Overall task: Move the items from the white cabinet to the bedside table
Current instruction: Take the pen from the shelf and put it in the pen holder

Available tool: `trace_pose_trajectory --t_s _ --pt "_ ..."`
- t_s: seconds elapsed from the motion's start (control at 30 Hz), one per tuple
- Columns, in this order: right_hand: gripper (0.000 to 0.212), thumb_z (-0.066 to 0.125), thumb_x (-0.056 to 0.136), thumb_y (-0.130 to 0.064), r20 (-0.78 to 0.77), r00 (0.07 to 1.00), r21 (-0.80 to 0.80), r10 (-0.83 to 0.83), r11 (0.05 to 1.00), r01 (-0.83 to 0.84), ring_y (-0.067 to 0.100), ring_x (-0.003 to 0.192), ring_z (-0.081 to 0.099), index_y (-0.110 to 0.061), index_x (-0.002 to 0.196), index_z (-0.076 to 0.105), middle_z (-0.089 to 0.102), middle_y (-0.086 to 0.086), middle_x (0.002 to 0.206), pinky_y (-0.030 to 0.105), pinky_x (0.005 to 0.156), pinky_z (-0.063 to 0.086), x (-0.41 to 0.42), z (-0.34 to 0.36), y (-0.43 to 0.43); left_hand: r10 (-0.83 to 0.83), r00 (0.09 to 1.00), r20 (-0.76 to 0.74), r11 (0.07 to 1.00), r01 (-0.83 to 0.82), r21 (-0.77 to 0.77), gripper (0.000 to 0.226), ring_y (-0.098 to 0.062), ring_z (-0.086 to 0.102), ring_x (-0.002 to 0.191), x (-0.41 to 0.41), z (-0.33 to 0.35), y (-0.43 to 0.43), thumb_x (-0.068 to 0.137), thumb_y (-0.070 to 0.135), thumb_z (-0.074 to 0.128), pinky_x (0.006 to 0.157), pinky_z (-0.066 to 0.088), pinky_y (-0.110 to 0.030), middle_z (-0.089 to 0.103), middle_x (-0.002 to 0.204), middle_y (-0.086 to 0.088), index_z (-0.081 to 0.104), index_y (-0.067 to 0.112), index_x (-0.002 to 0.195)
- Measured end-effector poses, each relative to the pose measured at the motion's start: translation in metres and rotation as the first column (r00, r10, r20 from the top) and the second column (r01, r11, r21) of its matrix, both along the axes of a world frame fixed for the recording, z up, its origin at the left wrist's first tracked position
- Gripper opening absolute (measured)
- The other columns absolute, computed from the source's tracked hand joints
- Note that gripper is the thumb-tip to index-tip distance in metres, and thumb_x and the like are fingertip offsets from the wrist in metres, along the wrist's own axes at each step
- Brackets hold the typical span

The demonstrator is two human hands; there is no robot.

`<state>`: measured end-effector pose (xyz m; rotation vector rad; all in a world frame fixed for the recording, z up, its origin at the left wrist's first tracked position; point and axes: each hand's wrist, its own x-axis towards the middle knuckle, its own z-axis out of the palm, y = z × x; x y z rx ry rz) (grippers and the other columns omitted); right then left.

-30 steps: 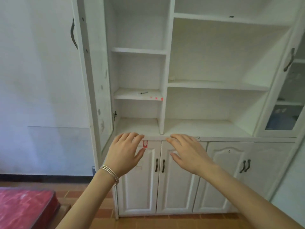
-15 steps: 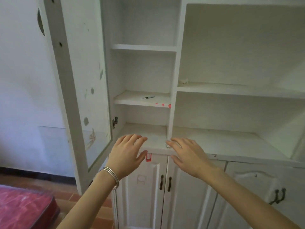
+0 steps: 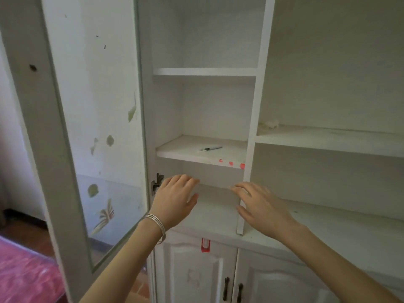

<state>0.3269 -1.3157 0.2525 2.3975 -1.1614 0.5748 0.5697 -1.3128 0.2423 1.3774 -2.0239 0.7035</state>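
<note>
The white cabinet point(image 3: 251, 119) fills the view, its shelves almost bare. A small pen-like item point(image 3: 210, 148) lies on the middle shelf of the narrow left bay. A pale crumpled scrap point(image 3: 270, 124) sits at the left end of the wide right shelf. My left hand point(image 3: 176, 199), with silver bangles on the wrist, hovers open in front of the lowest left bay. My right hand point(image 3: 261, 206) is open too, fingers spread, just in front of the vertical divider. Neither hand holds anything. The bedside table is out of view.
The cabinet's glass door point(image 3: 91, 132) stands swung open on the left, close to my left arm. Lower cabinet doors point(image 3: 192, 274) with dark handles are shut. A pink-red bed cover point(image 3: 24, 274) shows at the lower left over a tiled floor.
The camera has come much closer to the cabinet. Both open hands have risen from the lower cabinet's top edge to the lowest left bay.
</note>
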Motion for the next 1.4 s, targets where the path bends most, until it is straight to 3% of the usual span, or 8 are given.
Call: trace_pose_trajectory --t_s 0.13,0.33,0.53,0.67,0.9,1.2,1.33,1.4 --pt "0.039 0.059 0.074 -0.025 0.017 1.0 -0.053 -0.019 0.998 0.02 0.023 0.096 0.063 -0.015 0.112 0.06 0.064 0.004 0.106 0.033 0.076 0.051 0.006 0.01 -0.053 0.011 1.0 -0.004 0.999 -0.012 -0.039 0.031 -0.025 0.062 0.084 0.007 0.013 -0.06 0.079 0.028 0.055 0.072 0.049 -0.035 0.065 0.095 -0.002 0.064 0.014 0.105" --pt "0.042 0.055 0.076 -0.026 0.063 0.998 -0.055 -0.012 0.998 0.016 0.025 0.098 0.06 -0.016 0.117 0.057 0.062 0.006 0.109 0.035 0.078 0.049 0.03 0.032 -0.133 0.002 1.0 -0.006 1.0 -0.002 -0.013 0.039 -0.024 0.063 0.08 0.027 0.035 -0.155 0.08 0.034 0.038 0.072 0.049 -0.035 0.066 0.09 0.0 0.067 0.016 0.098" --pt "0.051 0.034 0.083 -0.041 0.11 0.992 0.003 -0.055 0.998 0.055 0.028 0.101 0.06 -0.012 0.117 0.059 0.062 0.008 0.113 0.038 0.079 0.049 0.036 0.045 -0.179 -0.035 0.998 -0.049 0.999 0.037 0.035 0.011 -0.029 0.063 0.081 0.028 0.049 -0.234 0.079 0.021 0.069 0.072 0.045 -0.037 0.067 0.082 -0.004 0.069 0.014 0.087" --pt "0.053 0.031 0.084 -0.042 0.103 0.993 0.032 -0.063 0.998 0.06 0.026 0.109 0.055 -0.014 0.123 0.054 0.057 0.007 0.122 0.039 0.086 0.046 0.034 0.045 -0.195 -0.009 1.0 -0.006 0.99 0.01 0.137 0.025 -0.023 0.051 0.107 0.023 0.047 -0.265 0.091 0.035 0.052 0.086 0.03 -0.031 0.065 0.106 0.0 0.064 0.019 0.107" --pt "0.052 0.031 0.086 -0.041 0.063 0.997 0.045 -0.054 0.998 0.051 0.025 0.11 0.054 -0.013 0.125 0.052 0.055 0.008 0.124 0.038 0.087 0.048 0.033 0.046 -0.205 0.021 0.999 0.042 0.97 -0.031 0.242 0.022 -0.018 0.048 0.104 0.019 0.049 -0.292 0.091 0.037 0.047 0.085 0.031 -0.031 0.064 0.104 0.005 0.062 0.026 0.104" --pt "0.046 0.036 0.085 -0.037 0.048 0.998 0.066 -0.04 0.997 0.036 0.028 0.104 0.057 -0.01 0.118 0.056 0.059 0.01 0.117 0.041 0.079 0.053 0.043 0.046 -0.21 -0.093 0.986 -0.136 0.964 0.124 0.237 0.02 -0.023 0.056 0.09 0.03 0.049 -0.288 0.078 0.02 0.061 0.074 0.04 -0.028 0.063 0.091 0.003 0.066 0.022 0.097" --pt "0.048 0.034 0.086 -0.038 0.05 0.998 0.078 -0.023 0.997 0.019 0.027 0.109 0.054 -0.012 0.121 0.053 0.056 0.009 0.122 0.042 0.084 0.05 0.044 0.043 -0.208 -0.226 0.922 -0.315 0.962 0.263 0.079 0.015 -0.024 0.061 0.071 0.038 0.051 -0.268 0.071 0.005 0.066 0.063 0.049 -0.034 0.061 0.078 0.0 0.069 0.015 0.082" --pt "0.05 0.032 0.086 -0.04 0.057 0.998 0.08 -0.013 0.997 0.009 0.025 0.111 0.053 -0.013 0.123 0.053 0.055 0.008 0.124 0.041 0.085 0.05 0.044 0.044 -0.204 -0.277 0.895 -0.351 0.956 0.292 -0.01 0.016 -0.011 0.059 0.066 0.041 0.054 -0.251 0.07 0.003 0.069 0.059 0.046 -0.025 0.061 0.074 0.006 0.068 0.016 0.079"
